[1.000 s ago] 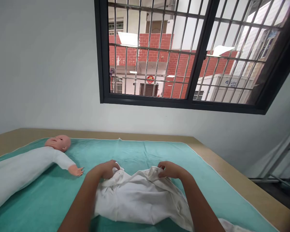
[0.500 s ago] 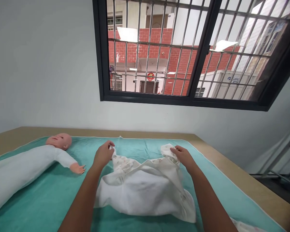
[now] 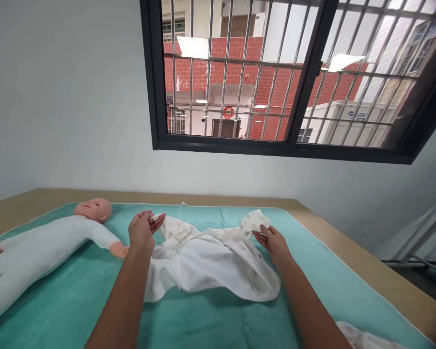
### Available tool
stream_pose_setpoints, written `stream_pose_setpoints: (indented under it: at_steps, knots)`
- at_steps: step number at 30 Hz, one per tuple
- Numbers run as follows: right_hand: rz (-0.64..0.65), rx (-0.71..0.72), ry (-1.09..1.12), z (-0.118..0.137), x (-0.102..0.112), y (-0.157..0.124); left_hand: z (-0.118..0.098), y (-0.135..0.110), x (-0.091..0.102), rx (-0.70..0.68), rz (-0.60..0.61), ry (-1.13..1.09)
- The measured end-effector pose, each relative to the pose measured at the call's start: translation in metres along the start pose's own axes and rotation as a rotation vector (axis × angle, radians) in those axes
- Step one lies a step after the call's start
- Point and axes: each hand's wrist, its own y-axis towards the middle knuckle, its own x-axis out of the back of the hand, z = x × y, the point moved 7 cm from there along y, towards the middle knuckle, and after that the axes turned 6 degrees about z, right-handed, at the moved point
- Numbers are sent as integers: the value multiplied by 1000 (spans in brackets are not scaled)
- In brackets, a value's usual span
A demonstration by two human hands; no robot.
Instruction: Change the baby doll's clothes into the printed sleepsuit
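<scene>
A small white baby shirt (image 3: 210, 264) with a faint print on its sleeves lies spread over the green sheet, its hem towards me. My left hand (image 3: 143, 231) is closed on the end of its left sleeve. On the other side, my right hand (image 3: 274, 242) pinches the shirt near the right sleeve, whose printed cuff stands up beyond the fingertips. To the left a baby doll (image 3: 51, 247) in a white bodysuit lies on its back, its head towards the wall. The doll's hand is partly hidden behind my left wrist.
The green sheet (image 3: 87, 300) covers a wooden tabletop (image 3: 352, 252) that meets the wall. Another pale printed cloth (image 3: 363, 337) lies at the lower right. A barred window (image 3: 232, 145) is above; a metal frame (image 3: 425, 237) stands at the right.
My left hand has moved left, drawing the sleeve out straighter. The shirt's hem has shifted away from me and lies flatter. The right sleeve's cuff has unfolded upward.
</scene>
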Motion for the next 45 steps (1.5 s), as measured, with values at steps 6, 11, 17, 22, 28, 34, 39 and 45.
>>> stream_pose_setpoints:
  at_steps: [6, 11, 17, 22, 28, 34, 39, 45]
  knots:
    - [32, 57, 110, -15, -16, 1, 14, 5, -17, -54, 170, 244]
    - [-71, 61, -73, -31, -17, 5, 47, 5, -35, 2, 377, 667]
    - [-165, 99, -589, -24, -23, -2, 79, -9, -40, -39, 480, 1211]
    - [-115, 73, -960, -16, -31, -17, 93, -20, -41, -177, 478, 1465]
    - [82, 82, -1070, -17, -38, -29, 102, -25, -41, -338, 489, 1587]
    - [71, 124, -988, -13, -1, -39, 103, -28, -42, -426, 520, 1617]
    - [21, 157, -1028, -17, 20, -38, 94, -37, -48, -458, 547, 1581]
    - [143, 743, -1181, 17, -30, -76, 75, -100, -57, -598, 825, 1445]
